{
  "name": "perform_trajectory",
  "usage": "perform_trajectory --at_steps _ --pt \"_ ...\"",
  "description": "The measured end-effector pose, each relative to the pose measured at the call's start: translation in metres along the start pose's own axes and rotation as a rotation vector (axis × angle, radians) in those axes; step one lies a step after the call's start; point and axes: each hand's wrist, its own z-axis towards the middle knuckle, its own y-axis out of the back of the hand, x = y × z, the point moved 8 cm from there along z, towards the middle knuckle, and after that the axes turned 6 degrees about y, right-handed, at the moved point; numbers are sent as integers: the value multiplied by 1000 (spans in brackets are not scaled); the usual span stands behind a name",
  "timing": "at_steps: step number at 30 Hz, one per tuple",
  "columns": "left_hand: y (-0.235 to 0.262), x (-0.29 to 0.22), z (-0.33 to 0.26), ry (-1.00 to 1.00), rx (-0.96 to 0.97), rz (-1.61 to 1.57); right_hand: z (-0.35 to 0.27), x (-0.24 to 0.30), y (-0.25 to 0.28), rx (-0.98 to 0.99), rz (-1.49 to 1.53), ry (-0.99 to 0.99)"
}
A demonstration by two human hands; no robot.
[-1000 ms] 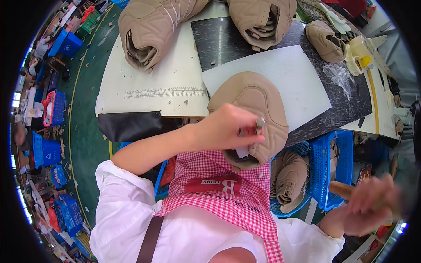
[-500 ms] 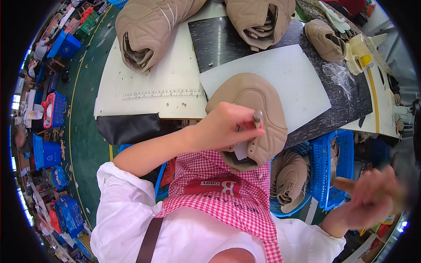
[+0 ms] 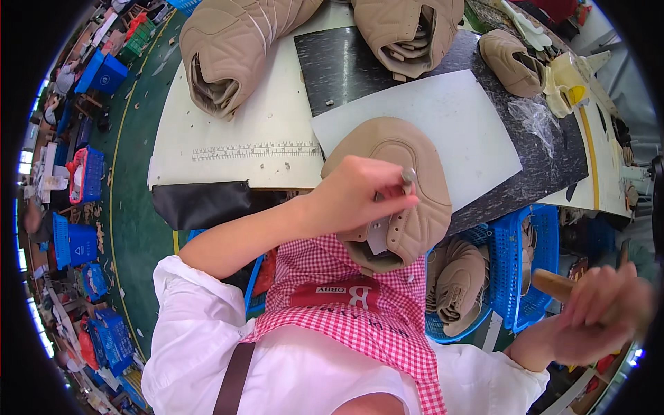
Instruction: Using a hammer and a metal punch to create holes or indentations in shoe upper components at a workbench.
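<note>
A tan shoe upper [image 3: 422, 155] lies at the table's near edge, partly on a white sheet [image 3: 443, 111], its opening toward me. My left hand [image 3: 356, 194] rests over it, thumb and fingers pinching a short metal punch [image 3: 408, 174] upright above the row of lace holes. A pale strip [image 3: 377, 238] shows inside the opening. Off to the right, my right hand [image 3: 602, 308] is raised and blurred, wrapped around the wooden handle [image 3: 551, 284] of what looks like a hammer. Its head is smeared near the picture's dark rim.
Beneath the sheet is a black speckled board [image 3: 553, 166]. Stacks of tan uppers [image 3: 232, 48] [image 3: 415, 31] stand at the back, another upper [image 3: 510, 66] at the back right. Blue baskets [image 3: 512, 304] with uppers [image 3: 460, 283] sit below the table's right side. A printed ruler [image 3: 256, 150] lies left.
My right hand has dropped slightly with the wooden-handled tool, whose handle shows more. The punch has turned a little in my left hand; the upper has barely shifted left.
</note>
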Motion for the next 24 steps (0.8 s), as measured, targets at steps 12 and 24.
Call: perform_trajectory --at_steps 12,24 --pt "6 24 3 199 -54 -237 -13 -9 38 -72 -573 115" --pt "23 26 36 239 -21 -152 -69 -126 -67 598 -953 -14"
